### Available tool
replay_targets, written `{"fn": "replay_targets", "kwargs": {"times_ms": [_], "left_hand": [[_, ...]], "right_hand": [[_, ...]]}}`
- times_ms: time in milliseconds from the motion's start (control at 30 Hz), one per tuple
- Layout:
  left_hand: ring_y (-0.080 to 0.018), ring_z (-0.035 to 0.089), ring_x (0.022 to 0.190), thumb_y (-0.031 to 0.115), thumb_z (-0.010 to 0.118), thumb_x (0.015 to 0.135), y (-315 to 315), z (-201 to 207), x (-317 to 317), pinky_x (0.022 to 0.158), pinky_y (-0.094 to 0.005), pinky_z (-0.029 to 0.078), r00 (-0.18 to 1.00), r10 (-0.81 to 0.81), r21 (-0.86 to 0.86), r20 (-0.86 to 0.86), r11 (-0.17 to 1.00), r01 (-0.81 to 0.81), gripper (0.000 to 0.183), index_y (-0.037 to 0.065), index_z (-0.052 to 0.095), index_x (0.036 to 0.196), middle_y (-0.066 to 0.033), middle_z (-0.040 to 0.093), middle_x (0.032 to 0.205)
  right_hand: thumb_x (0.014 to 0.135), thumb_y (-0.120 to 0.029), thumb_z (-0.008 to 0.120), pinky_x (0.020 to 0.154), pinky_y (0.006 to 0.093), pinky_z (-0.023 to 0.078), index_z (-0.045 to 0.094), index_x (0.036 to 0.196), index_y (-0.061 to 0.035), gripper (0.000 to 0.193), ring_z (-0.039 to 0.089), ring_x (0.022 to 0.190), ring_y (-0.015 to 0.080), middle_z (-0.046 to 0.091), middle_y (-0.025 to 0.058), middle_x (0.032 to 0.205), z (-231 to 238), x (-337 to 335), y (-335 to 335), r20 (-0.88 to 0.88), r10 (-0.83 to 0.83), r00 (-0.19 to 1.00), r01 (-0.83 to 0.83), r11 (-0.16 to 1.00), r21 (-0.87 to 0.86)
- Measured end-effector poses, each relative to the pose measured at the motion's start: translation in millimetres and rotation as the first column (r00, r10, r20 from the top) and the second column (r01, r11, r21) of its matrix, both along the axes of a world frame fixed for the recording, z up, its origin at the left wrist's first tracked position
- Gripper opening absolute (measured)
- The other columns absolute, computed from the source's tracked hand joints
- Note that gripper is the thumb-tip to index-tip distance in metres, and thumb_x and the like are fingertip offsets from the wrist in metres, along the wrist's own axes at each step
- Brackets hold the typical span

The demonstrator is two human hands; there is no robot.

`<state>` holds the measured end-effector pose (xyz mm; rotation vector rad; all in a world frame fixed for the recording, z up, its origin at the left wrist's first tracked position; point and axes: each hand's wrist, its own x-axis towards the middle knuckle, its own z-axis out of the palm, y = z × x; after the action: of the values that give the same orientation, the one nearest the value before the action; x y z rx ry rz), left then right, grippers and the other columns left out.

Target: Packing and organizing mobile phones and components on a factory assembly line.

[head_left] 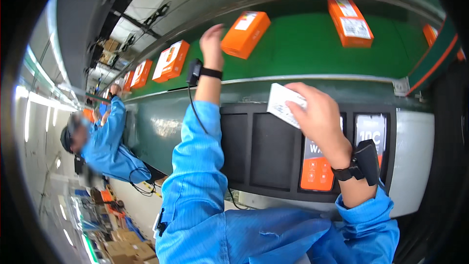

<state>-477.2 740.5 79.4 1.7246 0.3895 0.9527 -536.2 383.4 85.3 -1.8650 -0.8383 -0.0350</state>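
Observation:
My left hand reaches over the green conveyor belt, beside an orange box with a white label. Its fingers are stretched out, slightly blurred, with nothing seen in them. Between the thumb and fingers of my right hand is a small white leaflet with fine dark print, tilted above a black compartment tray. Below that hand, a phone with an orange and grey front lies in one compartment. Another phone with a grey front shows in the right compartment, partly hidden by my wrist strap.
More orange boxes stand on the belt, one at the right and several at the left. A metal rail edges the belt. At the far left a co-worker in a blue coat works by the line. Cartons are stacked behind.

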Motion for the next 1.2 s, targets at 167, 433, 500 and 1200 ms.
{"fn": "replay_targets", "kwargs": {"times_ms": [167, 433, 500, 1200], "left_hand": [[-0.0129, 0.062, 0.097, 0.018, 0.071, 0.088, -169.4, 28.5, -62.6, 0.086, -0.0294, 0.051, 0.459, -0.778, -0.183, -0.429, 0.572, 0.799, 0.031, 0.000, 0.066, 0.113, -0.0063, 0.068, 0.106], [-0.0132, 0.067, 0.079, 0.010, 0.073, 0.083, -60.1, 24.9, -12.2, 0.070, -0.0262, 0.053, 0.925, -0.247, 0.018, -0.289, 0.965, 0.263, 0.028, -0.007, 0.066, 0.104, -0.0094, 0.072, 0.091], [-0.0111, 0.065, 0.073, 0.017, 0.075, 0.082, -13.6, 20.6, 10.6, 0.065, -0.0252, 0.049, 0.930, -0.141, 0.117, -0.340, 0.975, 0.191, 0.037, -0.004, 0.067, 0.111, -0.0049, 0.071, 0.084], [-0.0330, 0.058, 0.112, 0.025, 0.066, 0.084, -197.3, 48.6, -106.0, 0.091, -0.0375, 0.047, 0.981, -0.099, 0.755, -0.166, 0.627, 0.191, 0.038, 0.006, 0.062, 0.117, -0.0181, 0.059, 0.121]], "right_hand": [[0.082, -0.020, 0.070, 0.075, 0.0409, 0.051, 0.066, 0.105, -0.0108, 0.024, 0.064, 0.093, 0.0371, 0.069, 0.0164, 0.096, 9.1, 23.2, -12.2, -0.152, -0.149, 0.977, 0.145, 0.989, -0.039], [0.083, -0.014, 0.067, 0.074, 0.0336, 0.050, 0.053, 0.127, -0.0089, 0.046, 0.058, 0.080, 0.0182, 0.061, 0.0037, 0.098, 17.1, 20.1, -4.7, -0.066, -0.243, 0.968, 0.245, 0.969, 0.027], [0.083, -0.012, 0.067, 0.073, 0.0338, 0.050, 0.053, 0.127, -0.0100, 0.046, 0.060, 0.080, 0.0195, 0.062, 0.0047, 0.097, 16.7, 16.1, -2.1, -0.074, -0.180, 0.981, 0.182, 0.983, 0.024], [0.085, -0.022, 0.063, 0.071, 0.0322, 0.051, 0.060, 0.122, -0.0089, 0.039, 0.065, 0.080, 0.0174, 0.069, 0.0044, 0.094, 48.5, 38.0, -44.3, -0.004, -0.274, 0.962, 0.272, 0.951, 0.144]]}}
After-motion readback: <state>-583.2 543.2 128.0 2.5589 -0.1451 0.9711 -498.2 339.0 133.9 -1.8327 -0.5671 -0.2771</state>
